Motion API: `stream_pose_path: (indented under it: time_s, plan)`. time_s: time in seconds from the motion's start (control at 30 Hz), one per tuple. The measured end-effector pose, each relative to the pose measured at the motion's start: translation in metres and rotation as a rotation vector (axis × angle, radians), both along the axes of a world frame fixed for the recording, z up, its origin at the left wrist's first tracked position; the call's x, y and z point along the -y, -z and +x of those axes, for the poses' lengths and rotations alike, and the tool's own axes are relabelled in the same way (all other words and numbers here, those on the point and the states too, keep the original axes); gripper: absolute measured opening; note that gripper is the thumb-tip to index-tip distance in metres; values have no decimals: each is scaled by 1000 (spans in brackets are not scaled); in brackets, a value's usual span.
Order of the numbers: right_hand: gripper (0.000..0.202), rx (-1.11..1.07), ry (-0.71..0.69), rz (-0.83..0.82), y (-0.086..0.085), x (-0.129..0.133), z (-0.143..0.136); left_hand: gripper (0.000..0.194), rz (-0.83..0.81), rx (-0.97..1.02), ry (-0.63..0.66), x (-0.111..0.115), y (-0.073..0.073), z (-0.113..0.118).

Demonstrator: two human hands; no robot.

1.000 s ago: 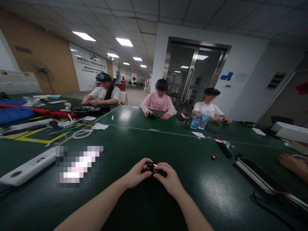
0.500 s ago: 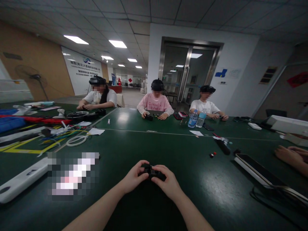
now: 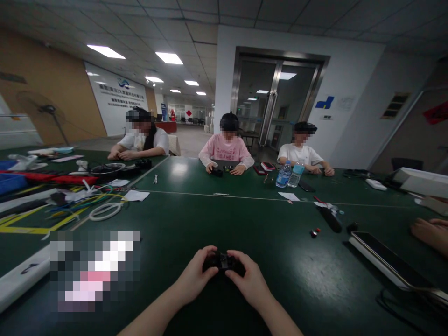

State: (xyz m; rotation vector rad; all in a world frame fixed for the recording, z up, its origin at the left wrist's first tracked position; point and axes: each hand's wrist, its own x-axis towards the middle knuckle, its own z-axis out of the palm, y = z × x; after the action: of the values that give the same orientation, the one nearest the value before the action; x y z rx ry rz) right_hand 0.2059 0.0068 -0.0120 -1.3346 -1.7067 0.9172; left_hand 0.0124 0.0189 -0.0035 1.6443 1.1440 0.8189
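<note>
A small black object [image 3: 224, 262] is held between my two hands, low in the middle of the head view, just above or on the dark green table [image 3: 182, 219]. My left hand [image 3: 199, 270] grips its left end, with the thumb on the near side and the fingers over the far side. Around the right end are the thumb and fingers of my right hand [image 3: 247, 273]. The palms partly hide the object's ends, and its details are too dark to make out.
Cables [image 3: 105, 211] and a white device [image 3: 24, 275] lie left. To the right are small red and black parts [image 3: 314, 233], a black pouch [image 3: 329, 219], a phone-like slab [image 3: 381, 256] and another person's hand [image 3: 429, 233]. Two bottles [image 3: 283, 175] stand farther back. Three people sit opposite.
The view has shifted slightly, so my hands and the black object appear a little lower. My fingers have shifted slightly on the object, and both hands still hold it.
</note>
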Motion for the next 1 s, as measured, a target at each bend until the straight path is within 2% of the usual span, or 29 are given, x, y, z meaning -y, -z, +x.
stream_pose_path:
  time_s: [0.07, 0.23, 0.37, 0.6, 0.77, 1.0]
  plan:
    - [44, 44, 34, 10, 0, 0, 1, 46, -3, -51, -34, 0, 1, 0]
    - [39, 21, 23, -11, -5, 1, -1, 55, -45, 25, 73, 0, 2, -2]
    - [37, 11, 15, -14, -7, 1, -1, 58, -42, 30, 62, -1, 5, -2]
    - [35, 11, 0, -20, -6, 2, -1, 40, -10, 3, 108, -2, 2, -1]
    - [38, 32, -18, 8, -6, 2, -1, 39, -26, 49, 108, 2, -4, 1]
    - [36, 32, -15, -31, -15, 5, -2, 42, -84, 87, 144, 4, -9, -1]
